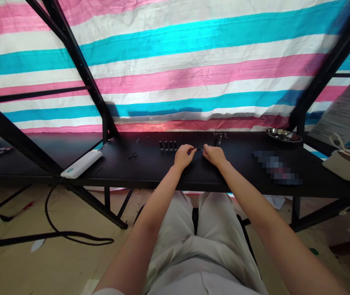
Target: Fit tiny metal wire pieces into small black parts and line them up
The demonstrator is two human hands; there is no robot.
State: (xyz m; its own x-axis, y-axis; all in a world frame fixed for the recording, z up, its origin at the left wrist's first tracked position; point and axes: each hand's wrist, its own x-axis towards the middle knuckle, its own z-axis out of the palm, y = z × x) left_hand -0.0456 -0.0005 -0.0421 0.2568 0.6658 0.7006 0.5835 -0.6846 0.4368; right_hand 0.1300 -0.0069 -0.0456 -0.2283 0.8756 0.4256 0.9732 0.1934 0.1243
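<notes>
Stick [198, 149], thin and dark, is reaching between both hands, over the middle of the black desk [144, 168]. The left hand [185, 157] is holding one end in a narrow grip, and the right hand [214, 155] is holding the other end, also in a narrow grip. Four small pieces [171, 146] are forming a row near the left hand, and another small group [220, 140] is lying beyond the right hand. One shiny dish [283, 135] is resting at the far right.
</notes>
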